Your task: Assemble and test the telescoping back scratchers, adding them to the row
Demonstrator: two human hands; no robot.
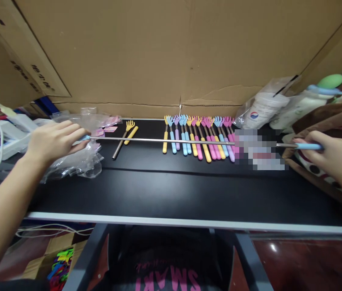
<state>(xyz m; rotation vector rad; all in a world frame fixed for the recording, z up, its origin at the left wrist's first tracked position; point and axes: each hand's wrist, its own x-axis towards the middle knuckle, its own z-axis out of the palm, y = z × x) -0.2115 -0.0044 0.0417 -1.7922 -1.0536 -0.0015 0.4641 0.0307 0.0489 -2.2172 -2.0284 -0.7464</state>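
Note:
A telescopic back scratcher is drawn out long and runs nearly level across the view, above the black table. At its left end my left hand is closed around the light blue tip. My right hand grips its light blue handle at the other end. Behind the rod lies a row of collapsed back scratchers with yellow, blue, purple and pink handles. Left of the row is a yellow-clawed back scratcher with a bare metal rod, beside a loose yellow handle.
Clear plastic bags and a white power strip with cables lie at left. A bagged cup, a white bottle and a brown bag stand at right. Cardboard walls the back. A pixelated patch hides part of the table.

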